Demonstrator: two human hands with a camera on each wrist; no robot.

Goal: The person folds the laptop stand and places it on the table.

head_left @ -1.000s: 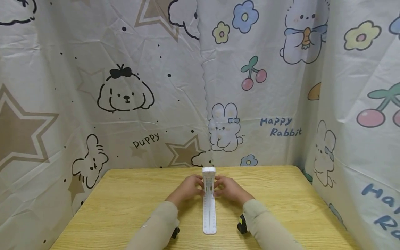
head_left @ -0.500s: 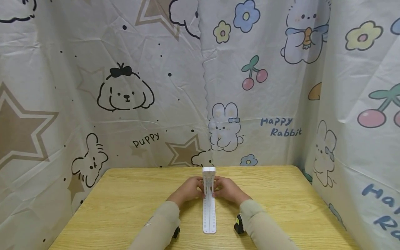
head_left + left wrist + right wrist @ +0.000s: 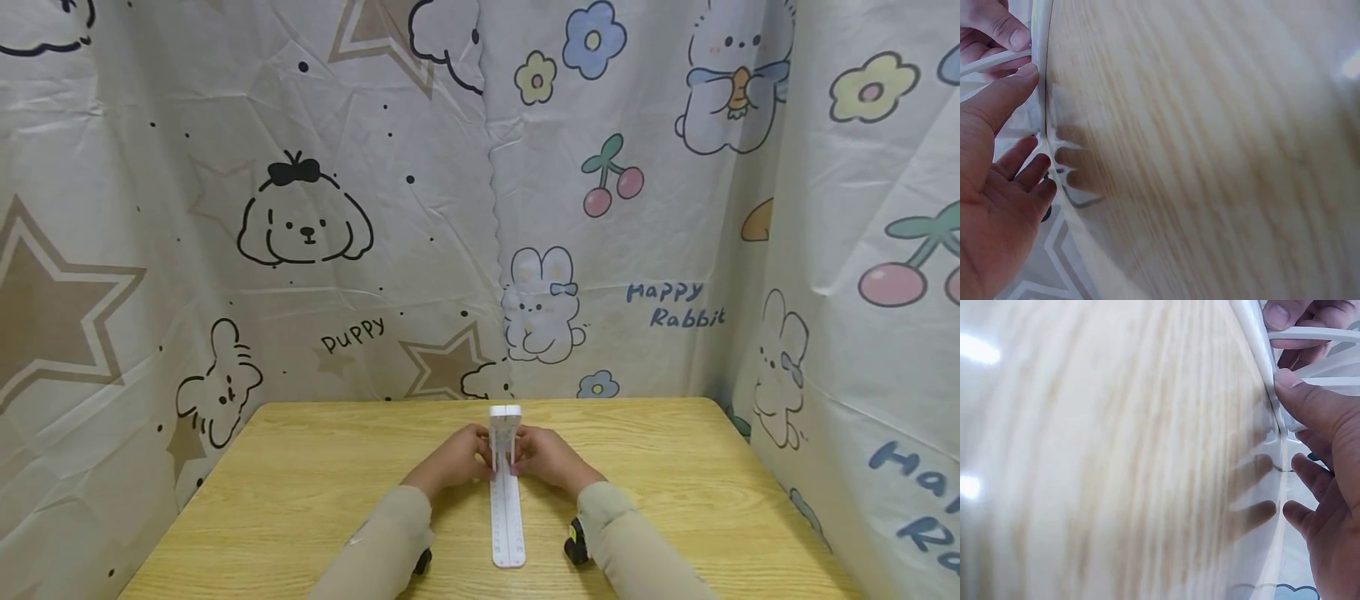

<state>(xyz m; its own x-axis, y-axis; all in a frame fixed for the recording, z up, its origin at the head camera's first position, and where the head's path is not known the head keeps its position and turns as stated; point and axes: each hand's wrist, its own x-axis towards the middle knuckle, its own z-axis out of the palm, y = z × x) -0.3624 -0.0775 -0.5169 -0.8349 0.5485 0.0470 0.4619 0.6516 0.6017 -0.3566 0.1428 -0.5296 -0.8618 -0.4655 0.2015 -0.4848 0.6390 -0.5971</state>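
A white plastic folding stand [image 3: 507, 521], with a long flat strip and a raised far part, is on the table in the head view. My left hand [image 3: 467, 457] holds its left side near the upright, and my right hand [image 3: 546, 458] holds its right side opposite. In the left wrist view the left thumb [image 3: 1007, 94] presses the strip's edge, with the lower fingers loosely bent. The right thumb [image 3: 1310, 400] presses the other edge in the right wrist view. Some fingertips are hidden behind the stand's upright supports.
Under the stand lies a wood-grain table [image 3: 315, 467]. Printed curtains [image 3: 420, 250] with puppies, stars, rabbits and cherries hang behind and at both sides. Black wrist devices [image 3: 576, 542] show beneath the beige sleeves [image 3: 375, 542].
Both hands have come in closer around the stand's sides. The stand's near end has shifted slightly toward me and to the right.
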